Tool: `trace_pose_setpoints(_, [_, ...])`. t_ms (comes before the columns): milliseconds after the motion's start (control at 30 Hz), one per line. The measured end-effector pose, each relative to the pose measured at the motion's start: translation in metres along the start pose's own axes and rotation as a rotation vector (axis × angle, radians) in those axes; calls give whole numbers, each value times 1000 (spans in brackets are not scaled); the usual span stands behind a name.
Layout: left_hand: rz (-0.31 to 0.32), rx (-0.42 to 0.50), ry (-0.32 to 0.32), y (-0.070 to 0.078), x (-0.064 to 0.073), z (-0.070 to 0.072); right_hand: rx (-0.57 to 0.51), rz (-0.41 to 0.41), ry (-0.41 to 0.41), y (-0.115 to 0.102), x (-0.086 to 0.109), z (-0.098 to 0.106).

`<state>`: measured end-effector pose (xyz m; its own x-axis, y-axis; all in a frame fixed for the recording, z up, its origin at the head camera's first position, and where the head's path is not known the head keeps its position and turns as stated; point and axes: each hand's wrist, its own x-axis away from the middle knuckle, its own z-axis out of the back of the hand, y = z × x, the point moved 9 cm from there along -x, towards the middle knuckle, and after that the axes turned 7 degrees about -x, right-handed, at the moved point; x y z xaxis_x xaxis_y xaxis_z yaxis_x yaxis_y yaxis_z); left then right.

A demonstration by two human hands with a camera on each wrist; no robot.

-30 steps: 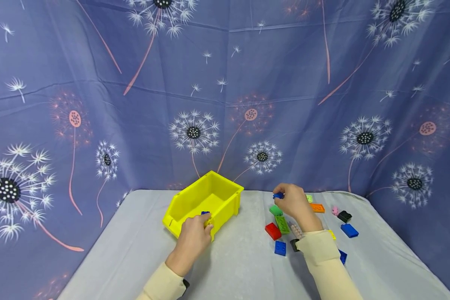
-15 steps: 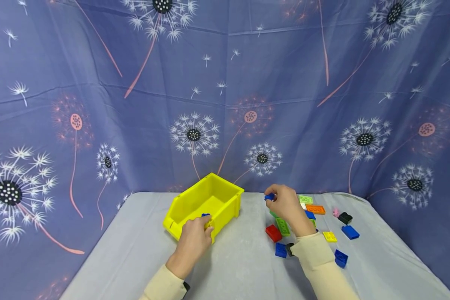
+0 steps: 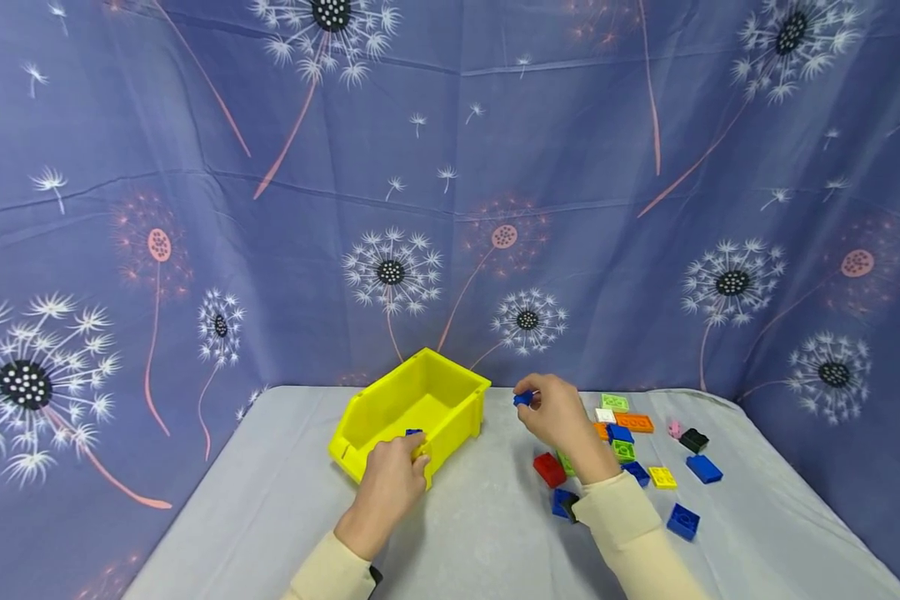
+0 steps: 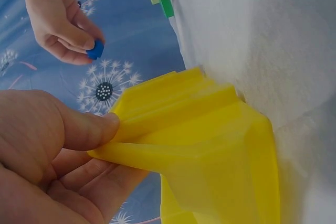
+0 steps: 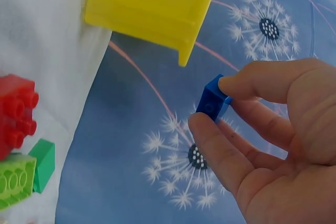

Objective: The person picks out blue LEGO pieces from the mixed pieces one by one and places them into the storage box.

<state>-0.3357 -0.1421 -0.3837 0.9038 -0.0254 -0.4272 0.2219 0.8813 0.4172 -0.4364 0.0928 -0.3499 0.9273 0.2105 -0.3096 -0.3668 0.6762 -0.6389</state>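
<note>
The left hand (image 3: 390,479) pinches the rim of the yellow bin (image 3: 456,433); a blue piece (image 3: 414,432) shows just past its fingertips. Farther right, the right hand (image 3: 558,412) clamps a blue brick (image 5: 212,98); loose bricks (image 3: 620,433) lie right of its fingertips on pale cloth (image 3: 487,533), a dandelion-print curtain (image 3: 600,167) beyond.

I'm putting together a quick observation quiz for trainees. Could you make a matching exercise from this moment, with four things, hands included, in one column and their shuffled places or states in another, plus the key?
Column one
1. red brick
2. right hand
3. pink piece
4. left hand

Column two
A. grips the edge of the yellow bin
B. lies beside a lime-green brick
C. lies beside a black brick
D. pinches a small blue brick

Right pairs: 1-B, 2-D, 3-C, 4-A
</note>
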Motion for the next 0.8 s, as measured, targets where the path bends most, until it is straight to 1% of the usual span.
trace_pose_setpoints(167, [-2, -4, 12, 0, 2, 0, -21, 36, 1, -10, 3, -9])
trace_pose_setpoints(400, [-16, -16, 46, 1, 2, 2, -71, 115, 25, -27, 8, -16])
trace_pose_setpoints(533, [-16, -23, 44, 1, 1, 2, -89, 148, 16, -34, 8, -23])
trace_pose_setpoints(800, [-14, -17, 28, 1, 1, 1, -133, 211, 26, -51, 1, -33])
